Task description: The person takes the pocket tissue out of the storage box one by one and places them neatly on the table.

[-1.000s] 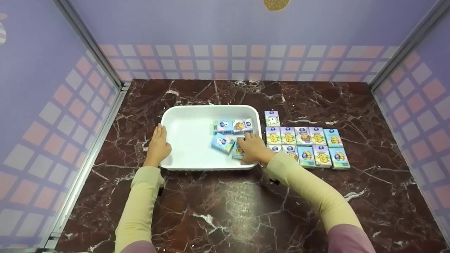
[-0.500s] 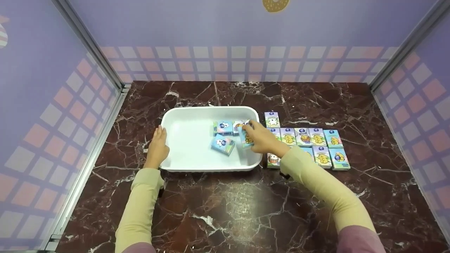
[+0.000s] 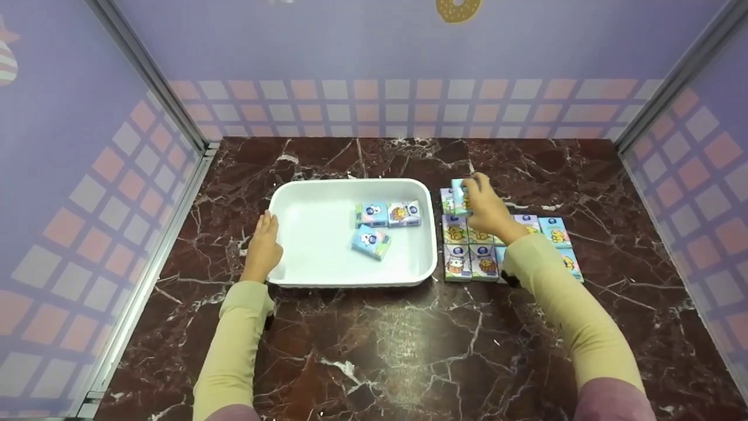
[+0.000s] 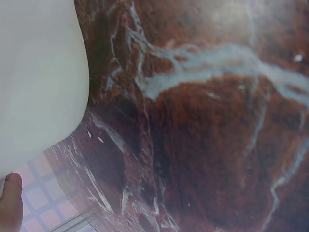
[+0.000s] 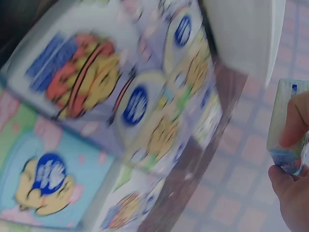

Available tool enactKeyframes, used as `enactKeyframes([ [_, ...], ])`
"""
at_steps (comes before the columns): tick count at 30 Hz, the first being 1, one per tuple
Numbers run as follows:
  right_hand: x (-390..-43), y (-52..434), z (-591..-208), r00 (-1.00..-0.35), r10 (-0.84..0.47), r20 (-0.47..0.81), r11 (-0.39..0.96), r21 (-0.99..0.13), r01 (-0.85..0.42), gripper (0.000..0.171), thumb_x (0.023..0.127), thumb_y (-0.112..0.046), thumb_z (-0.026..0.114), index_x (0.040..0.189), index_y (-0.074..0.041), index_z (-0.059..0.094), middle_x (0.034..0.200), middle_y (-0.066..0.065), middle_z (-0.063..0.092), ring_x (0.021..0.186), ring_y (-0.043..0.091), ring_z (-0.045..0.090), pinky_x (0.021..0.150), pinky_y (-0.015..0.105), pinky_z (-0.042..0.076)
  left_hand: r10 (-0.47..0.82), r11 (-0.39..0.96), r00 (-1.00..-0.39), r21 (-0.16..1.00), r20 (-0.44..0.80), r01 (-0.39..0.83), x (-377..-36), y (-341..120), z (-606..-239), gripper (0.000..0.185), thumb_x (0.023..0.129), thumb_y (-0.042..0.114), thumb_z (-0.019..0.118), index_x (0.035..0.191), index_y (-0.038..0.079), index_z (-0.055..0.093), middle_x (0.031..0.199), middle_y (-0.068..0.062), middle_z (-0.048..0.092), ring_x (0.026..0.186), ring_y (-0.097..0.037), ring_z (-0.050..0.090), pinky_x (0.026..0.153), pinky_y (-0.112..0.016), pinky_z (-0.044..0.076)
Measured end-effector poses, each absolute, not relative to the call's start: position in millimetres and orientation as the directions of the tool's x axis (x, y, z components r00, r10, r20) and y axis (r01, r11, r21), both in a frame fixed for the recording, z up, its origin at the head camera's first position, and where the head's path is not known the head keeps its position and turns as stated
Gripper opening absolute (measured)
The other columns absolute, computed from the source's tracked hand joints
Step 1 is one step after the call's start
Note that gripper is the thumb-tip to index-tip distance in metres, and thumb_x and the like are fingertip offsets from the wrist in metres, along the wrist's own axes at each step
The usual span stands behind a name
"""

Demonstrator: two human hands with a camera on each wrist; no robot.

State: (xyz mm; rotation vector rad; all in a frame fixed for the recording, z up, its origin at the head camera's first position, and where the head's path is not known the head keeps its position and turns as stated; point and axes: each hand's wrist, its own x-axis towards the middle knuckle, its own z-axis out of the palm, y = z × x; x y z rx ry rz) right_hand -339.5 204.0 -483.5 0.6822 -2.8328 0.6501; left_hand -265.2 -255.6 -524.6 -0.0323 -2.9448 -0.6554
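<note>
Our right hand (image 3: 488,211) is out over the marble table (image 3: 374,351) to the right of the white tray (image 3: 315,234), and it pinches one small tissue pack (image 3: 460,196) between thumb and fingers. In the head view the pack stands up at the fingertips, on the tray side of the hand, above the far end of the rows of packs (image 3: 467,260) laid flat on the table; we cannot tell whether it touches the pack below it. The right wrist view shows the same pack (image 5: 288,130) at the frame's right edge, with one finger (image 5: 295,118) curled over its face and another part of the hand (image 5: 289,186) under its lower end, so the grip is closed around it. The laid-out packs (image 5: 91,82) fill the rest of that view, blurred. Our left hand (image 3: 263,245) rests with straight fingers against the tray's left rim, holding nothing; the left wrist view shows only a fingertip (image 4: 10,205) beside the tray wall (image 4: 38,82). Inside the tray lie three more packs (image 3: 380,225), two side by side near the far right and one tilted just in front of them.
</note>
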Motion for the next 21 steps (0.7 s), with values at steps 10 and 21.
enactKeyframes([
  [10,-352,226,-499,-0.974,-0.217,0.063,0.869,-0.442,-0.223,0.074,0.056,0.010,0.053,0.125,-0.004,0.032,0.134,0.022,0.020,0.102,0.038,0.042,0.073,0.048,0.041,-0.008,0.909,-0.988,0.412,0.156,0.058,-266,-256,-526,0.058,0.072,-0.011,0.038,0.130,-0.013,0.033,0.140,-0.028,0.024,0.130,-0.041,0.023,0.107,-0.046,0.021],
  [21,-361,228,-511,-0.983,-0.182,0.012,0.905,-0.388,-0.172,0.077,0.062,0.008,0.060,0.131,-0.003,0.028,0.137,0.022,0.018,0.112,0.045,0.038,0.087,0.057,0.038,-0.013,0.912,-0.989,0.407,0.145,0.048,-265,-257,-527,0.057,0.073,-0.011,0.038,0.130,-0.013,0.033,0.140,-0.028,0.024,0.130,-0.041,0.023,0.107,-0.046,0.021],
])
